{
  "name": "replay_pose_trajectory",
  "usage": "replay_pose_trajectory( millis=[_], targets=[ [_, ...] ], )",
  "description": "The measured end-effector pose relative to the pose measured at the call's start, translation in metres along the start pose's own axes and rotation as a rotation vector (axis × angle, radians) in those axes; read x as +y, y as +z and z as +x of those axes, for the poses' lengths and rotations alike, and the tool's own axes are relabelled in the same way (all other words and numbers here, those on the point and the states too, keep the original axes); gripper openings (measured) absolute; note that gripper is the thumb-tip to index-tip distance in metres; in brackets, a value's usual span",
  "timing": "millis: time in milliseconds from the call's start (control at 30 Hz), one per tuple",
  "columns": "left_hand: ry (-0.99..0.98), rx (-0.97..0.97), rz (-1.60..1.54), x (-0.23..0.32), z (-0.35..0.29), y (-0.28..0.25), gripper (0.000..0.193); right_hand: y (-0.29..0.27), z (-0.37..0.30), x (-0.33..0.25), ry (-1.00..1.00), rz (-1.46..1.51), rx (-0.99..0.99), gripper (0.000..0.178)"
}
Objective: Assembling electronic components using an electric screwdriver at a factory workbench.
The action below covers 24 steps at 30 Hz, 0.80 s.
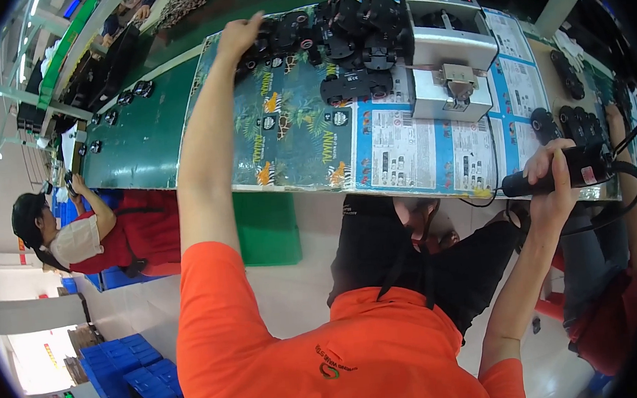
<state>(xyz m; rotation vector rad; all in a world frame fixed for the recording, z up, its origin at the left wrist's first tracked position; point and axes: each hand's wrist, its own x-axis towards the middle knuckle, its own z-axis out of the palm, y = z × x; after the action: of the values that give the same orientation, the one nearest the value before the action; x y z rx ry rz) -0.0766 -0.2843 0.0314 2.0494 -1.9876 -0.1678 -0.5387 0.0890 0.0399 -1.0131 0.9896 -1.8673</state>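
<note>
My left hand (240,37) reaches to the far side of the worktable, beside a group of black toy car chassis (292,30). A finger stretches out there; the rest are partly hidden, and I see nothing held. Low on the right, at the table's front edge, my right hand (552,173) is wrapped round a black corded power screwdriver (587,165) lying roughly sideways. One more car chassis (358,86) rests flat, nearer than the pile. A silver metal fixture (450,87) stands to the right of the pile, between my hands.
Printed cardboard sheets (291,141) cover the tabletop. More black chassis (580,122) are at the right, near another person's arm (623,167). A green belt (138,142) carries small black parts at left, where a co-worker (89,232) sits. A green crate (268,229) is below the table.
</note>
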Motion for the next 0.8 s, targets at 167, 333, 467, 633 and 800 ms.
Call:
replay_pose_trajectory(
  millis=[167, 333, 467, 633, 800],
  targets=[
    [0.175, -0.128, -0.12, -0.064, -0.026, -0.026, 0.067, 0.001, 0.003, 0.0, -0.014, 0.012, -0.048, 0.023],
    [0.025, -0.291, -0.009, -0.081, -0.059, -0.041, 0.071, 0.0, 0.005, 0.001, 0.012, 0.006, -0.067, 0.026],
    [-0.177, 0.048, 0.08, -0.082, -0.049, -0.02, 0.069, -0.002, 0.001, 0.001, 0.032, 0.009, -0.045, 0.028],
    [-0.026, 0.184, -0.506, -0.078, -0.036, -0.001, 0.051, 0.004, -0.005, -0.003, 0.035, 0.015, -0.06, 0.028],
    [0.056, 0.351, -0.373, -0.075, -0.038, -0.006, 0.04, 0.0, -0.017, -0.02, 0.007, 0.025, -0.072, 0.028]
  ],
)
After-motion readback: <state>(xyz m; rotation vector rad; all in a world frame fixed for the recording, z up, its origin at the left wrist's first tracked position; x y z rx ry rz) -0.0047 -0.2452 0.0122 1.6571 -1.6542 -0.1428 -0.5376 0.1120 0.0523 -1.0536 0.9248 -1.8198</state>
